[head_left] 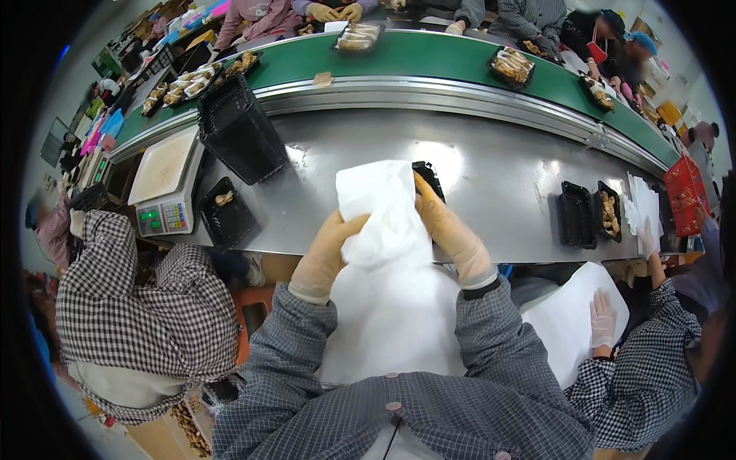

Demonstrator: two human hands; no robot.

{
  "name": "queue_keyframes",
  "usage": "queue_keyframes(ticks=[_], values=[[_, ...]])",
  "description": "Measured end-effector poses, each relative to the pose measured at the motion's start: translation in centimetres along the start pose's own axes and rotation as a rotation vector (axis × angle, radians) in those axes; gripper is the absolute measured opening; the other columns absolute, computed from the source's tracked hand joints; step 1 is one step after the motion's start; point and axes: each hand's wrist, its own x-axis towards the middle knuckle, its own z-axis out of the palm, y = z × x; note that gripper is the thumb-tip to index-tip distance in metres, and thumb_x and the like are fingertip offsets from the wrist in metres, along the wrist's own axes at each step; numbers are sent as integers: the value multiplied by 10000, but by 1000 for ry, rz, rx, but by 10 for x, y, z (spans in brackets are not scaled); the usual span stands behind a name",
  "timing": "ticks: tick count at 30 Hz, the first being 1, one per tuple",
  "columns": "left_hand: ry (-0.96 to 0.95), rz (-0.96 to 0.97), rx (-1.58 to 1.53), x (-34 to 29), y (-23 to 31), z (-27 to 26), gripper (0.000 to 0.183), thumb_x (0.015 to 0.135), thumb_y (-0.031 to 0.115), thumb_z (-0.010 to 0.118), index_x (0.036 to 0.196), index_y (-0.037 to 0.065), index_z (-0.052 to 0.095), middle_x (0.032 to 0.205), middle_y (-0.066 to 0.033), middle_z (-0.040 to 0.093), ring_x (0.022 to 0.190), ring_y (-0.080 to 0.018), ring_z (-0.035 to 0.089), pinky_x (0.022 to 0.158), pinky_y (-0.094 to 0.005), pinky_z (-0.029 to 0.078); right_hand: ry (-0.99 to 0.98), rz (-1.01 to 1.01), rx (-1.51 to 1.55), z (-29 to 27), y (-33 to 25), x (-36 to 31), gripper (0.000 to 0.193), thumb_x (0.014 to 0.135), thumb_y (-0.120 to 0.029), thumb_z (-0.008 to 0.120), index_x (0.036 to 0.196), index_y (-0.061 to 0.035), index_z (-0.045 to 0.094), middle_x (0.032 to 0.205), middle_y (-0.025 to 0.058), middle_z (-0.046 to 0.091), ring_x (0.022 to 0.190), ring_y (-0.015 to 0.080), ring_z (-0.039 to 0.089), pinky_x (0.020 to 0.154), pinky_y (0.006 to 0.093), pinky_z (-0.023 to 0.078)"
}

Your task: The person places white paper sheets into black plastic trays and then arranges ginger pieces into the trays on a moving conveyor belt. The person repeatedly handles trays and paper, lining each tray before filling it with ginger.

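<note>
A crumpled white sheet [379, 203] is held up in front of me, above the near edge of the metal table. Its material, paper or thin cloth, I cannot tell. My left hand [331, 251], in a pale glove, is closed on its left side, thumb on top. My right hand [454, 231], gloved too, grips the right side, and its fingertips are partly hidden behind the sheet. Just beyond my right hand is a black plastic tray [428, 176], mostly covered by hand and sheet. More white material [391, 322] lies over my lap below.
A stack of black trays [241, 134] stands left, beside a scale [162, 182] and a black tray [227, 213] holding one brown piece. Two more trays [576, 215] sit right. A green conveyor [429, 61] carries filled packs [358, 37]. Co-workers sit close on both sides.
</note>
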Motion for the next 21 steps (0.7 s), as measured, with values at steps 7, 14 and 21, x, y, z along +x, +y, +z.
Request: queue_keyframes(ticks=[7,14,21], values=[[302,334,403,91,-54,6,468,899,31,621,1328,-91,476,1223,-182,624,1093,-254,646,902,-315,528,337,-135,-966,0,-24,-3,878,841,-193,680,1562,-89,189,1360,270,518,1222,402,544,1040,378,424],[419,739,1160,98,-58,-9,689,840,153,694,1417,-77,396,1389,-296,474,1283,-400,478,1078,-423,391,238,36,-1434,-40,-7,0,672,806,-187,675,1428,-76,449,1159,236,621,1022,400,622,878,450,515],[55,785,1231,94,-68,-5,541,925,167,557,1445,66,448,1494,-208,404,1401,-406,340,1161,-470,273,197,-52,-1408,-10,11,39,548,826,-101,616,1344,17,480,1173,229,631,987,406,645,845,459,534]])
